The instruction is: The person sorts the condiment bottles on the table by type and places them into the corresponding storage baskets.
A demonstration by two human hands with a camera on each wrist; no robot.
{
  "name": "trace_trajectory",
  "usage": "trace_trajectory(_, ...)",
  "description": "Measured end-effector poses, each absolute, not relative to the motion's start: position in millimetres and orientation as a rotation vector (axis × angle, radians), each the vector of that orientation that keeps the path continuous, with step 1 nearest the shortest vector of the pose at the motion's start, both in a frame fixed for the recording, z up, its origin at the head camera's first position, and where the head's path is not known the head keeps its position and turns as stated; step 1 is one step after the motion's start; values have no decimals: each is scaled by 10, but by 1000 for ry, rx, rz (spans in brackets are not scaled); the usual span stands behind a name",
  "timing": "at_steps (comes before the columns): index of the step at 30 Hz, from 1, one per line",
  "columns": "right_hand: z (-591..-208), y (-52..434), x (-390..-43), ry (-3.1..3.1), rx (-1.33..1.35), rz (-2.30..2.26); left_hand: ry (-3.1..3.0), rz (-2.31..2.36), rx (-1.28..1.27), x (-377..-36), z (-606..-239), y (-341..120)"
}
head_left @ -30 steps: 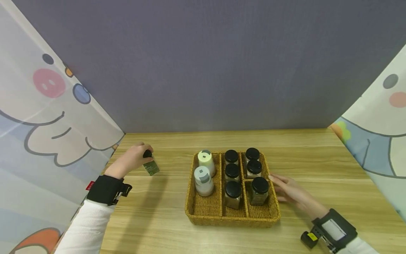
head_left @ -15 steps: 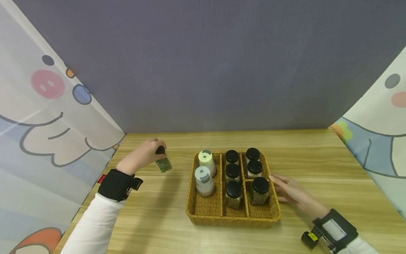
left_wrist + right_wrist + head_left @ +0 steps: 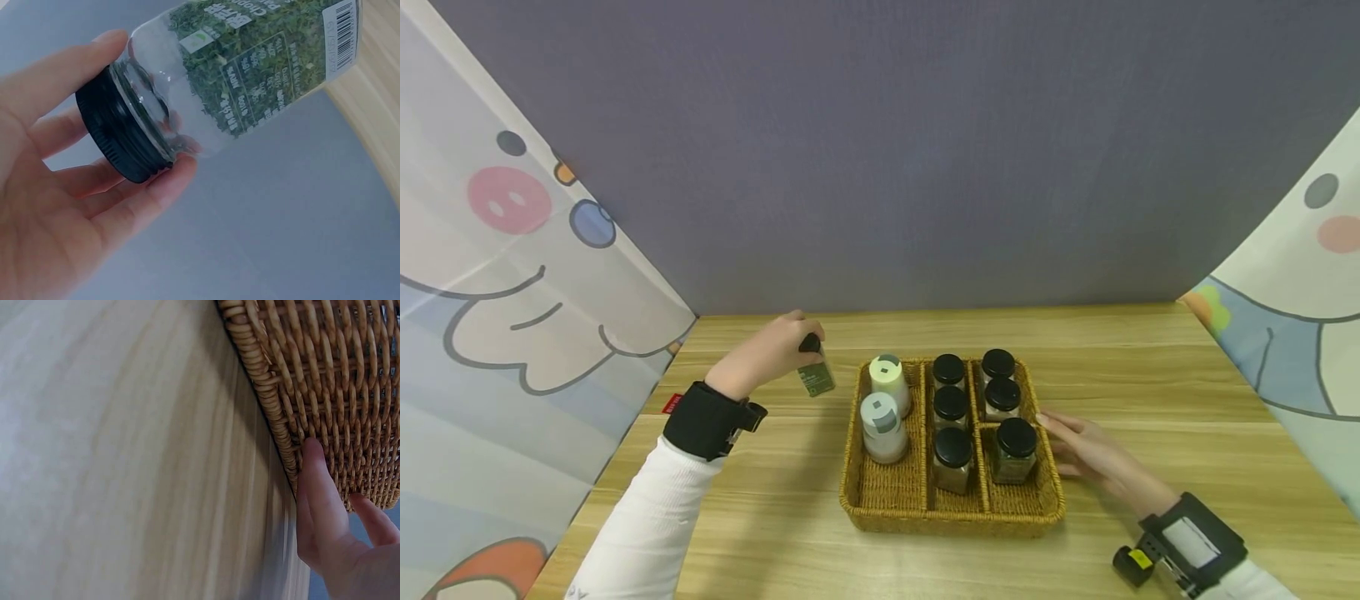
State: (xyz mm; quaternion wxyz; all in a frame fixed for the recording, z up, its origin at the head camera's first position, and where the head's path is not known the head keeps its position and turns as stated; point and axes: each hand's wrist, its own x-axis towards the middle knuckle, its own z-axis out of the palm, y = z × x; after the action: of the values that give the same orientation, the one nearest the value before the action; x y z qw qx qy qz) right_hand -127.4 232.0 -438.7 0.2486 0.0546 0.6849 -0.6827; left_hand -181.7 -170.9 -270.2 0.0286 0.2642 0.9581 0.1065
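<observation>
My left hand (image 3: 775, 350) pinches a spice jar (image 3: 817, 378) by its black lid, to the left of the wicker basket (image 3: 955, 523) and above the table. In the left wrist view, the jar (image 3: 237, 69) is clear glass with chopped green herbs inside and a label with a barcode; thumb and fingers are round its lid (image 3: 122, 128). My right hand (image 3: 1086, 450) touches the basket's right side. Its fingers (image 3: 322, 487) lie fairly straight against the woven wall (image 3: 312, 381) in the right wrist view.
Dividers split the basket into compartments. Two white-capped bottles (image 3: 883, 429) stand in the left one. Several black-lidded jars (image 3: 952, 462) fill the middle and right ones. A grey panel (image 3: 925, 167) rises behind the wooden table (image 3: 1120, 367), with cartoon-printed sheets (image 3: 512, 275) at both sides.
My left hand has carried the spice jar rightward and a little away from me, closer to the basket. The right hand and the basket have stayed in place.
</observation>
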Motion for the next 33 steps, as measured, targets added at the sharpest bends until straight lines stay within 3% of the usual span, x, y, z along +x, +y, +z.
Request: trace_trajectory(33,-4383,2315,-1268,1873,138,-1862,2895,200,1038,-1799,-2407,-941)
